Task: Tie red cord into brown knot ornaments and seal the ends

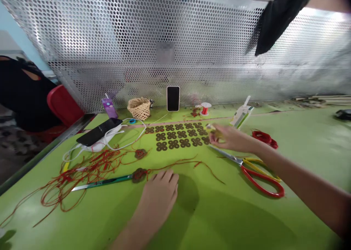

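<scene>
On the green table, my left hand rests palm down with its fingers curled, just right of a dark coin cluster tied with red cord; whether it grips anything is hidden. My right hand is over the right end of several rows of dark four-lobed coin clusters. Its fingers are bent and blurred, and a small pale thing shows at the fingertips. Red-and-yellow-handled scissors lie open beneath my right forearm. A green-and-silver blade tool lies left of the tied cluster, near tangled red cords.
Along the back stand a purple carton, a woven basket, an upright phone, a red thread spool and a white carton. A power bank with cable lies left, a red cord coil right. A person sits far left.
</scene>
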The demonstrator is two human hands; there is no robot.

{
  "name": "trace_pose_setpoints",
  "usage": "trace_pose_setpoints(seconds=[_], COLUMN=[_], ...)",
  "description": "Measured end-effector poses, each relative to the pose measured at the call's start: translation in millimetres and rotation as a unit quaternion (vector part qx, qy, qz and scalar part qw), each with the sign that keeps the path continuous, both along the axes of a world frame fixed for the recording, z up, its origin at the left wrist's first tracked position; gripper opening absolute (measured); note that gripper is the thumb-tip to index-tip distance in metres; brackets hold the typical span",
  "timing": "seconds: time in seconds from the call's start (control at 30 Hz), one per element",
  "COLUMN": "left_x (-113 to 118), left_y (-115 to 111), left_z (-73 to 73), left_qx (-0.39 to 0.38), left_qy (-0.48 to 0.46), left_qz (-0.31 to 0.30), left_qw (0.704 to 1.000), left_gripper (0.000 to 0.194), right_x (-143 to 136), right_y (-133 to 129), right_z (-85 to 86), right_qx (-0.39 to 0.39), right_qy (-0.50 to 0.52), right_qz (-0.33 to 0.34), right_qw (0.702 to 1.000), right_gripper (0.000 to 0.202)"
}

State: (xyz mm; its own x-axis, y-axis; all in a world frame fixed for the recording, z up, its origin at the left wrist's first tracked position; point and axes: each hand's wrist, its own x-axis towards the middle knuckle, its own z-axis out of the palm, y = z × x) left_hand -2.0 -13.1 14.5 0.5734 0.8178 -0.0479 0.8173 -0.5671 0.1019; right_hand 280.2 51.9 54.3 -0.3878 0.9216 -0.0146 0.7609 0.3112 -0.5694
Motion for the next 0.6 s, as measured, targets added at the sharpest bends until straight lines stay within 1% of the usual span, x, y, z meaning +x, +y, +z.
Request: trace_pose_setpoints(seconds=[0.07,0.1,0.17,0.3,0.4,0.5,0.57,0.6], left_x=[0,0,-1,-5,-1,16,31,38], left_y=[-1,-1,-1,2,7,17,24,27], left_z=[-0.5,-1.3,-2.8,-3.2,-0.5,2.3,2.4,1.7], left_qx=[0.013,0.018,0.024,0.031,0.055,0.072,0.069,0.069], left_qy=[-0.005,-0.007,-0.013,-0.031,-0.039,-0.048,-0.046,-0.042], left_qz=[-0.005,-0.006,-0.002,0.008,0.013,-0.017,-0.046,-0.058], left_qw=[1.0,1.0,1.0,0.999,0.998,0.996,0.995,0.995], left_gripper=[0.027,0.026,0.025,0.024,0.025,0.026,0.025,0.023], right_x=[-6,-8,-12,-20,-34,-47,-45,-39], right_y=[-15,-21,-34,-70,-100,-121,-128,-129], right_z=[-7.2,-10.6,-15.5,-23.4,-36.9,-50.4,-53.5,-53.5], right_qx=[0.034,0.053,0.082,0.102,0.113,0.145,0.159,0.158], right_qy=[-0.107,-0.144,-0.183,-0.195,-0.21,-0.216,-0.189,-0.171], right_qz=[0.057,0.074,0.083,0.092,0.112,0.118,0.104,0.089], right_qw=[0.992,0.985,0.976,0.971,0.965,0.958,0.964,0.968], right_gripper=[0.02,0.021,0.021,0.017,0.016,0.019,0.026,0.03])
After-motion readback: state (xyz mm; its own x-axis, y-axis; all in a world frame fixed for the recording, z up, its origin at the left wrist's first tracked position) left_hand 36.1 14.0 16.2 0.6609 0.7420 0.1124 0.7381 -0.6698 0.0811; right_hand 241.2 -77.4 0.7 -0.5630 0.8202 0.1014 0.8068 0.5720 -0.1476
